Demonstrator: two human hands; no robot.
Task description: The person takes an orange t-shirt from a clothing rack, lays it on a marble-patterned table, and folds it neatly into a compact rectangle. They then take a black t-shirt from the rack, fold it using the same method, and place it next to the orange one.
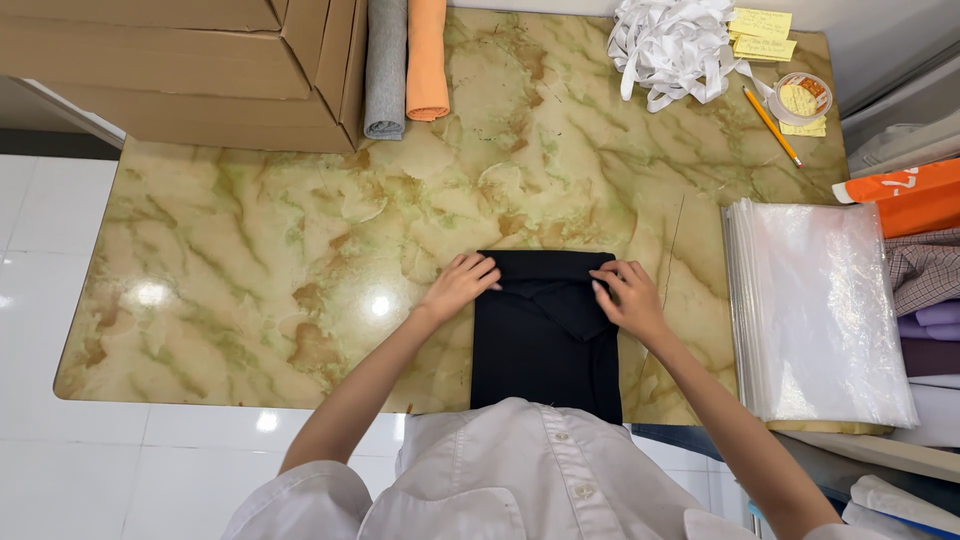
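Black folded fabric garment, a long rectangle, lies on the marble-patterned green-and-tan tabletop, at its near edge and right of its middle. Left hand rests on the garment's upper left corner, fingers bent and pressing the cloth. Right hand sits on the upper right corner, fingers curled over a fold; whether it pinches the cloth cannot be told. Right of the garment lies a stack of clear plastic bags. Beyond the garment, at the far edge: brown cardboard boxes, grey and orange fabric rolls, a heap of white ribbon, a yellow pencil.
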